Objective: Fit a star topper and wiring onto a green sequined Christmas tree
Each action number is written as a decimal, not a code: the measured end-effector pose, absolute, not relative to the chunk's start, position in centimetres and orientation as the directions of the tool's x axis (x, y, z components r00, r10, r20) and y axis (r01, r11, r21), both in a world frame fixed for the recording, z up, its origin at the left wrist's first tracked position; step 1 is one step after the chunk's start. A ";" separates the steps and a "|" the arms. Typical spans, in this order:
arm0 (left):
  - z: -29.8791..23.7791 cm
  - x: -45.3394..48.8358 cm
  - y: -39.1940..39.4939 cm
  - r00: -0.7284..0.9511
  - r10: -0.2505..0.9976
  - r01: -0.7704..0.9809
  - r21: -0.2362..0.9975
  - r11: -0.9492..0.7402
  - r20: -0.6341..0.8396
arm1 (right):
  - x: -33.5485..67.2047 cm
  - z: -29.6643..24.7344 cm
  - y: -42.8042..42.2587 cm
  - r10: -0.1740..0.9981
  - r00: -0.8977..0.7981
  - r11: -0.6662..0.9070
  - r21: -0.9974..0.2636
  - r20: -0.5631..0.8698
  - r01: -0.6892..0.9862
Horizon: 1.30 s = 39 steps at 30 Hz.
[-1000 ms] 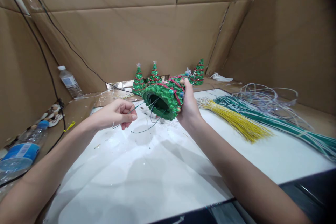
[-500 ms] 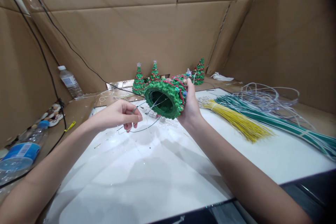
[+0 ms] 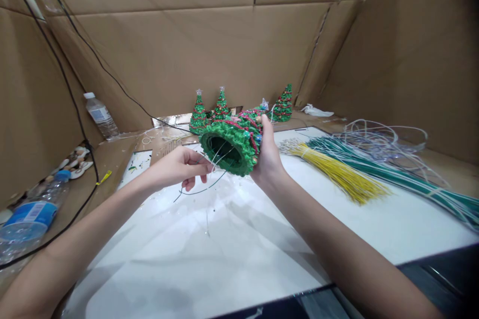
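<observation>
A small green Christmas tree ornament (image 3: 239,144) with red trim and coloured baubles lies tilted in the air, its hollow round base turned toward me. My right hand (image 3: 267,159) is wrapped round its side, thumb on top. Thin wires (image 3: 215,184), some green and some pale, come out of the hollow base and curve downward. My left hand (image 3: 190,167) is at the base's left rim, thumb and fingers pinched on these wires. Which strands lie between the fingertips I cannot tell.
More finished trees (image 3: 198,113) stand at the back along the cardboard wall. Yellow wires (image 3: 337,172) and green wires (image 3: 389,169) lie bundled on the white board (image 3: 179,269) at right, beside coiled clear tubing (image 3: 381,134). Plastic bottles (image 3: 32,212) and a black cable (image 3: 67,79) are at left.
My left hand has moved right, closer to the tree's base. The tree has shifted slightly left and down, and the loose wires hang differently.
</observation>
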State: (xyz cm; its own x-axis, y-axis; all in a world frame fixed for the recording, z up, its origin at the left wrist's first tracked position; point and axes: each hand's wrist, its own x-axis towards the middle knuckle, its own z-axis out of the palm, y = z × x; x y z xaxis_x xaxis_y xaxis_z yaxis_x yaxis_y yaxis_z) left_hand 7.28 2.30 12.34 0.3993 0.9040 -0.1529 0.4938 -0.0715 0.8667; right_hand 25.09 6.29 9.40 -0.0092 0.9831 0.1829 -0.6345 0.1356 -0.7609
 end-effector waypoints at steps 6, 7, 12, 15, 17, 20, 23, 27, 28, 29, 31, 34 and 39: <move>12.0 7.1 2.6 0.370 0.924 0.513 0.850 -0.119 -0.094 | 25.0 9.4 6.4 0.978 0.027 0.179 -0.768 0.206 -0.615; 12.0 7.1 2.5 0.354 0.932 0.525 0.841 -0.133 -0.073 | 25.0 9.4 6.5 0.977 0.034 0.187 -0.767 0.211 -0.614; 11.6 7.5 1.0 0.303 0.819 0.771 0.379 -0.511 0.488 | 24.8 9.2 6.6 0.975 0.026 0.186 -0.743 0.222 -0.642; 11.2 7.7 0.4 0.416 0.695 0.859 -0.003 -0.513 0.587 | 24.6 9.1 6.5 0.975 0.026 0.181 -0.725 0.219 -0.665; 11.0 7.9 0.3 0.452 0.717 0.884 -0.162 -0.438 0.531 | 24.6 9.0 6.4 0.978 0.034 0.174 -0.723 0.203 -0.669; 10.9 8.1 0.4 0.433 0.788 0.893 -0.328 -0.309 0.438 | 24.6 8.9 6.4 0.986 0.028 0.143 -0.736 0.166 -0.662; 10.8 8.3 0.4 0.416 0.819 0.884 -0.388 -0.261 0.396 | 24.5 8.8 6.4 0.990 0.000 0.107 -0.750 0.141 -0.652; 10.7 8.2 0.4 0.441 0.813 0.873 -0.392 -0.290 0.380 | 24.4 8.6 6.4 0.992 0.001 0.099 -0.761 0.128 -0.642; 10.6 8.2 0.4 0.448 0.811 0.870 -0.393 -0.298 0.376 | 24.4 8.5 6.4 0.992 0.000 0.098 -0.762 0.127 -0.640; 10.6 8.1 0.4 0.456 0.808 0.866 -0.395 -0.307 0.373 | 24.3 8.5 6.4 0.992 -0.005 0.094 -0.762 0.127 -0.640; 10.6 8.1 0.5 0.471 0.802 0.859 -0.399 -0.321 0.368 | 24.3 8.4 6.4 0.991 -0.012 0.092 -0.757 0.131 -0.647; 10.7 8.0 0.5 0.493 0.788 0.847 -0.410 -0.338 0.368 | 24.3 8.3 6.5 0.990 0.004 0.110 -0.748 0.143 -0.654; 10.8 8.1 0.4 0.502 0.765 0.843 -0.425 -0.328 0.405 | 24.3 8.1 6.7 0.990 0.017 0.123 -0.783 0.142 -0.610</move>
